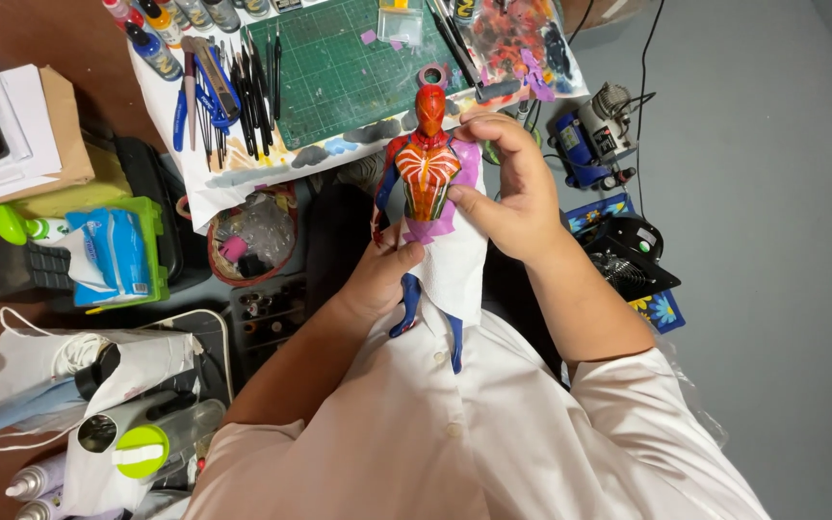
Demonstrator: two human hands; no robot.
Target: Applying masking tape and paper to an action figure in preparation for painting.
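A red and blue action figure (pixel 427 164) with an orange-red chest stands upright in front of me, its lower body wrapped in white paper (pixel 455 260) with purple tape bits on it. My left hand (pixel 377 279) grips the figure from below at the hip and legs. My right hand (pixel 512 188) holds the figure's right side and the paper, fingers curled behind the shoulder. Blue lower legs (pixel 406 313) stick out under the paper above my white shirt.
A green cutting mat (pixel 339 67) lies ahead with brushes and tools (pixel 233 87) to its left and paint bottles (pixel 161 29). A paint-stained palette (pixel 512 34), a small blue compressor (pixel 589 140), a wipes pack (pixel 113 255) and a white bag (pixel 98 385) surround me.
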